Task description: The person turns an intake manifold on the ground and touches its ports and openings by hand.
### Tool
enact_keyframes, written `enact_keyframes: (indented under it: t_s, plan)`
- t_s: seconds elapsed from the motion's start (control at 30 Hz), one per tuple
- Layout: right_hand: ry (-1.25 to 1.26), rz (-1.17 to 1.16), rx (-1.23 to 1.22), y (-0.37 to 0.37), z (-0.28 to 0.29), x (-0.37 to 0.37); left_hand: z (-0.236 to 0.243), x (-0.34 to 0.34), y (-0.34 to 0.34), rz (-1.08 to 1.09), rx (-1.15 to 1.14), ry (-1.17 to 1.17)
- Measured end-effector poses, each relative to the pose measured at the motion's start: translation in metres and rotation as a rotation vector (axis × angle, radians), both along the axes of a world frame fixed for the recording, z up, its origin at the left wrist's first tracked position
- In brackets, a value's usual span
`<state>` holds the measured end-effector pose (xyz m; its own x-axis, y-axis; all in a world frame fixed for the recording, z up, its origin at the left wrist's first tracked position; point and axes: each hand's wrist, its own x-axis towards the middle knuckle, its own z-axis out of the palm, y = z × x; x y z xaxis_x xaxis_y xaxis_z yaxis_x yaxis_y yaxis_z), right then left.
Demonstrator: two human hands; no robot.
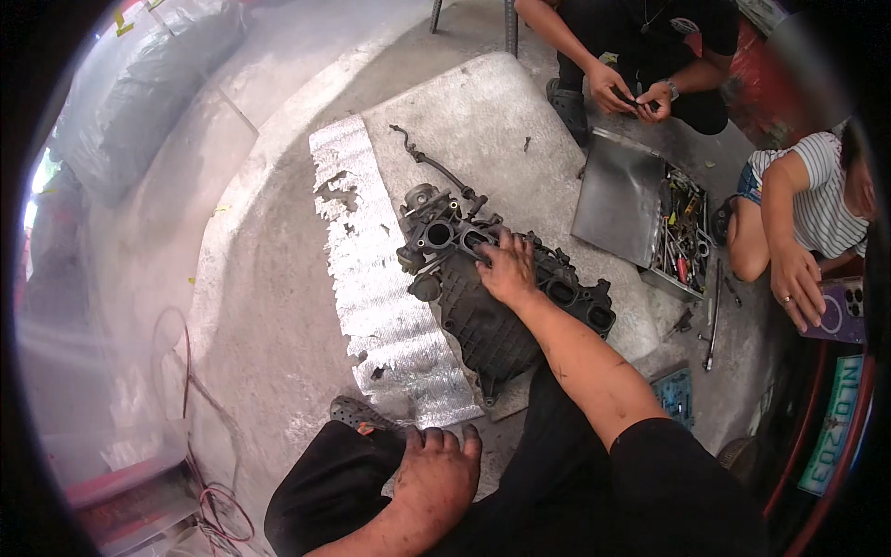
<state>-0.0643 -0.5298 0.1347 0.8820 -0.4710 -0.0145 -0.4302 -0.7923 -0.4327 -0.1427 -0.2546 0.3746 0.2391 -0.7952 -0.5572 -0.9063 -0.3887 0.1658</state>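
A dark, grimy engine intake manifold lies on the pale board in front of me, its row of round ports facing up. My right hand rests on the port flange, fingers spread over its edge and the thumb beside one opening; what lies under the palm is hidden. My left hand lies over my knee with the fingers stretched out, holding nothing. Left of the manifold and partly under it runs a torn silver foil sheet. A thin dark hose extends from the manifold's far end.
An open metal toolbox full of hand tools stands at the right, with a long wrench beside it. One person crouches at the back, handling a small dark thing. Another holds a purple phone. Cable lies left.
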Motion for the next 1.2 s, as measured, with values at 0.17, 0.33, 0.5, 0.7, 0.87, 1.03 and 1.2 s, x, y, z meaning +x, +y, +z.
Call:
enact_keyframes:
  t_s: [0.17, 0.33, 0.5, 0.7, 0.87, 1.03, 1.2]
  plan:
    - [-0.109, 0.005, -0.111, 0.004, -0.007, -0.005, -0.002, -0.001, 0.003, 0.020, -0.042, 0.007]
    - [-0.091, -0.025, -0.175, 0.009, -0.011, -0.002, 0.002, -0.006, 0.005, 0.008, -0.073, -0.027]
    - [-0.050, -0.018, -0.162, 0.005, -0.012, -0.002, 0.003, -0.003, 0.004, 0.009, -0.065, -0.010]
    - [-0.045, 0.056, -0.041, -0.001, -0.002, -0.012, 0.008, -0.001, 0.004, 0.031, -0.043, 0.029]
    - [-0.043, -0.017, -0.073, 0.038, 0.035, -0.083, 0.012, 0.000, 0.000, 0.021, -0.055, 0.039]
    - [0.218, -0.452, 1.727, 0.089, 0.039, -0.123, 0.008, -0.001, 0.003, -0.015, -0.070, -0.012]
    - [0.022, -0.399, 1.548, 0.098, 0.046, -0.088, 0.007, -0.004, -0.006, 0.022, -0.022, 0.070]
